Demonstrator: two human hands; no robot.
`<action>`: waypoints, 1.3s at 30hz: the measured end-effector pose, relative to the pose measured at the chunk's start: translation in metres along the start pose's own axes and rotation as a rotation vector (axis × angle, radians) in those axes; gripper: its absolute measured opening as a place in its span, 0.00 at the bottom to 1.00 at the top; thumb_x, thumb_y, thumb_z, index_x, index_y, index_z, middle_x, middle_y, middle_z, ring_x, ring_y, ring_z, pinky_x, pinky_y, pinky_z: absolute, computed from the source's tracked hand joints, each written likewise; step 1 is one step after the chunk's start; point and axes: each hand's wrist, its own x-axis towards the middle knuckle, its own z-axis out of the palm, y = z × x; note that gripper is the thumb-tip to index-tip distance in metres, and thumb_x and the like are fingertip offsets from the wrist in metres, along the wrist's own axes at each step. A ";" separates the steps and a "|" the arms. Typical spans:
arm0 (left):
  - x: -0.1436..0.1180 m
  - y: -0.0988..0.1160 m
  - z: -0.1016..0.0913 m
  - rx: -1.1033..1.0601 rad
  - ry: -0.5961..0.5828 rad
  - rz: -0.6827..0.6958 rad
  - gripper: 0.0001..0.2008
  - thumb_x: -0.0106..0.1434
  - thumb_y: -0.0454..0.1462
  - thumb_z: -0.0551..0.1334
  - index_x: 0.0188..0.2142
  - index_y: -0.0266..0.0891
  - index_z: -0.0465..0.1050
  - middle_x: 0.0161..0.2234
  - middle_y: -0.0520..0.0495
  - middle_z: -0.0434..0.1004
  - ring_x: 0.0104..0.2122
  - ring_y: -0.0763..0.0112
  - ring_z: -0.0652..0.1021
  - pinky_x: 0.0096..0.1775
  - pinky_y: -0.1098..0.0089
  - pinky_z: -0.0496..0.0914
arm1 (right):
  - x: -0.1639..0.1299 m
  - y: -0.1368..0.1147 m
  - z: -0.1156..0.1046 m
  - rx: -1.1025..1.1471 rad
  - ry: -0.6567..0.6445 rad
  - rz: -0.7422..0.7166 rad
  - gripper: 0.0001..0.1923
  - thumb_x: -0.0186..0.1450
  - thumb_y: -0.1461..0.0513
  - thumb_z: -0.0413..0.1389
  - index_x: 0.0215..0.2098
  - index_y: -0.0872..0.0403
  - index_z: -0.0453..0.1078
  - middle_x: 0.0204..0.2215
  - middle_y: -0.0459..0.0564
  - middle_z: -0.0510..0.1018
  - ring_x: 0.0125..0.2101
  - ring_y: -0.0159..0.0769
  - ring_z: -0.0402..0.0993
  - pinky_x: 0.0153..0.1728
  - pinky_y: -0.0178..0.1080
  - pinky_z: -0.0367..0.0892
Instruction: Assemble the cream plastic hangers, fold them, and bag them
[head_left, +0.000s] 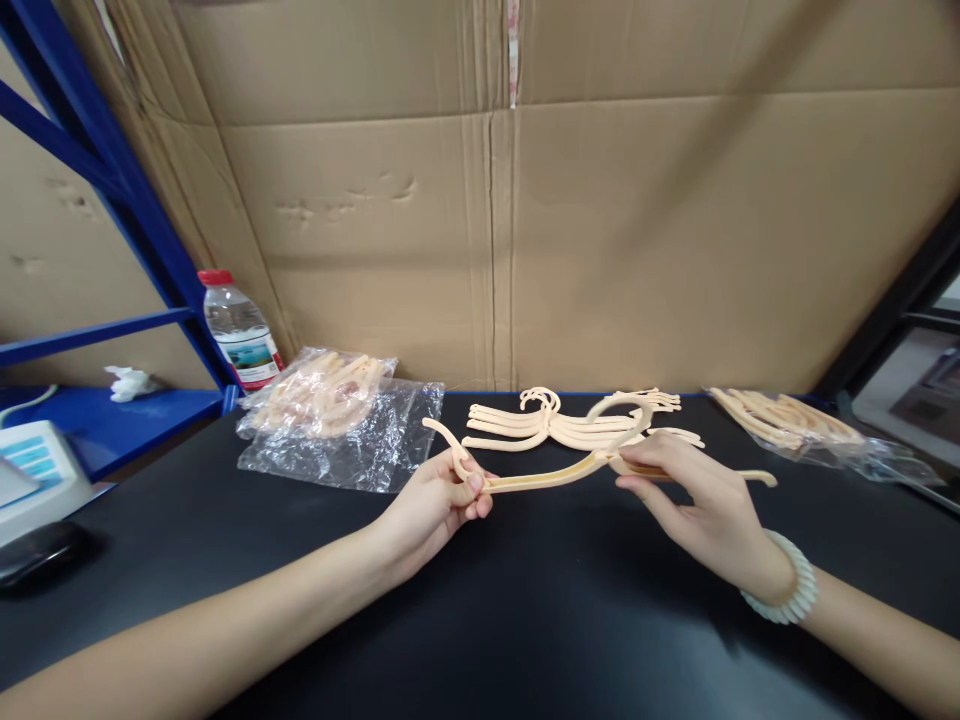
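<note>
Two bare hands hold a cream hanger (547, 481) in the middle of the frame, up above a black table (510, 620). The left hand (442, 500) has its thumb and fingers pressed together on the left part of the hanger. A bent cream piece (444, 437) sticks up from this hand toward the upper left; I cannot tell if it is part of the same hanger. The right hand (697, 500) is closed around the hanger just right of its middle, and one thin end pokes out past the hand to the right. A round hook (628, 402) rises by the thumb side of the right hand. A pale bead bracelet (787, 580) goes around the right wrist.

Behind the hands, a pile of cream hangers (517, 428) lies on the table. To the left of the pile is a clear bag (315, 395) with cream things inside. Another clear bag (795, 420) with cream things lies at the right of the frame. A bottle (238, 325) with a red cap stands at the left, near a blue frame (142, 220). A big brown cardboard wall (360, 220) fills the top. A black, rounded thing (45, 555) sits at the lower left, beside a white machine (37, 475).
</note>
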 end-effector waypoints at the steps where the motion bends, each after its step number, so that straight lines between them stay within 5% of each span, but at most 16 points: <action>1: 0.000 0.000 0.001 -0.002 0.016 0.017 0.11 0.49 0.24 0.65 0.25 0.35 0.64 0.21 0.54 0.70 0.18 0.81 0.71 0.21 0.82 0.62 | 0.000 -0.001 0.000 -0.001 -0.003 0.011 0.09 0.64 0.68 0.58 0.43 0.52 0.68 0.35 0.49 0.77 0.36 0.36 0.75 0.39 0.38 0.72; 13: 0.000 -0.001 0.004 0.042 0.110 0.103 0.12 0.50 0.27 0.69 0.24 0.36 0.65 0.24 0.54 0.74 0.22 0.78 0.77 0.27 0.80 0.72 | -0.001 -0.009 0.000 0.008 0.014 0.153 0.08 0.65 0.65 0.58 0.43 0.52 0.70 0.36 0.48 0.79 0.35 0.35 0.76 0.39 0.36 0.72; 19: -0.002 0.001 0.005 0.044 0.086 0.103 0.09 0.53 0.30 0.70 0.27 0.35 0.70 0.26 0.53 0.75 0.25 0.78 0.78 0.31 0.81 0.73 | -0.002 -0.008 0.003 0.073 0.072 0.348 0.07 0.65 0.62 0.58 0.42 0.51 0.73 0.35 0.47 0.79 0.33 0.33 0.76 0.37 0.34 0.74; 24: -0.008 -0.002 0.010 0.141 0.059 0.020 0.07 0.61 0.36 0.66 0.33 0.35 0.70 0.39 0.44 0.79 0.25 0.81 0.77 0.32 0.80 0.73 | -0.005 0.000 0.005 0.100 0.084 0.435 0.08 0.65 0.59 0.58 0.42 0.53 0.74 0.36 0.49 0.79 0.33 0.35 0.75 0.37 0.36 0.74; 28: -0.029 -0.007 0.024 0.494 -0.222 -0.059 0.08 0.63 0.36 0.62 0.42 0.37 0.70 0.41 0.41 0.80 0.30 0.70 0.80 0.34 0.70 0.76 | -0.002 0.006 0.002 0.128 0.053 0.456 0.10 0.66 0.58 0.56 0.43 0.53 0.73 0.37 0.50 0.79 0.34 0.36 0.76 0.38 0.38 0.74; 30: -0.043 -0.007 0.031 0.848 -0.407 0.192 0.07 0.62 0.32 0.60 0.40 0.39 0.73 0.44 0.42 0.79 0.43 0.63 0.79 0.44 0.65 0.75 | 0.001 0.007 0.001 0.079 -0.021 0.436 0.09 0.66 0.59 0.55 0.41 0.53 0.74 0.34 0.50 0.79 0.31 0.36 0.75 0.36 0.39 0.73; 33: -0.057 -0.004 0.038 1.347 -0.721 0.568 0.17 0.62 0.30 0.59 0.50 0.40 0.72 0.56 0.41 0.72 0.59 0.52 0.67 0.62 0.50 0.57 | 0.003 0.004 0.001 0.039 -0.197 0.395 0.07 0.65 0.62 0.54 0.38 0.53 0.74 0.31 0.49 0.78 0.30 0.36 0.74 0.34 0.40 0.71; 35: -0.059 -0.003 0.037 1.536 -0.731 0.665 0.21 0.63 0.32 0.59 0.56 0.39 0.68 0.61 0.38 0.65 0.63 0.47 0.61 0.62 0.44 0.52 | 0.003 0.000 0.002 0.056 -0.300 0.399 0.07 0.64 0.64 0.53 0.36 0.53 0.73 0.30 0.48 0.78 0.30 0.35 0.73 0.33 0.39 0.70; 39: -0.056 -0.009 0.028 1.666 -0.600 0.613 0.29 0.63 0.40 0.61 0.63 0.40 0.59 0.67 0.33 0.51 0.65 0.41 0.53 0.59 0.36 0.54 | 0.000 -0.006 0.005 0.079 -0.424 0.435 0.07 0.63 0.66 0.53 0.35 0.53 0.73 0.26 0.45 0.75 0.27 0.33 0.71 0.29 0.36 0.67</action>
